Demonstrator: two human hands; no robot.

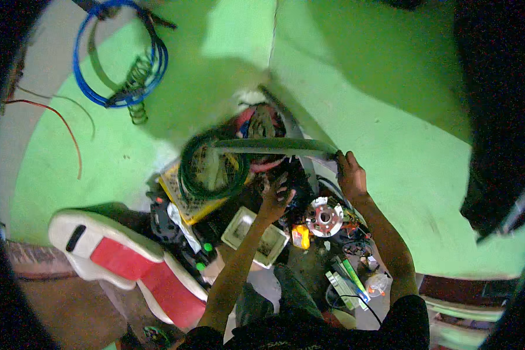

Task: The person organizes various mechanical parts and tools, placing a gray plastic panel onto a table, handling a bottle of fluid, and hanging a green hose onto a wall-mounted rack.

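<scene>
My right hand (353, 178) is closed around the right end of a thick grey-green hose (274, 146). The hose runs across to the left, in front of a red-rimmed container filled with cloth-like items. Its left end reaches a coil of dark green hose (186, 175), which lies over a yellow crate (175, 198). Lower and nearer the middle, my left hand (277, 197) has its fingers apart and holds nothing I can see. Beneath that hand is dark clutter, too dim to make out, to the right of the crate.
A pale rectangular tub (272, 252), a yellow bottle (300, 237) and a round metal disc (312, 221) lie nearer me. On the left is a red-and-white seat (119, 259). Green walls meet behind; a blue hose coil (76, 61) and metal spring (139, 115) hang there.
</scene>
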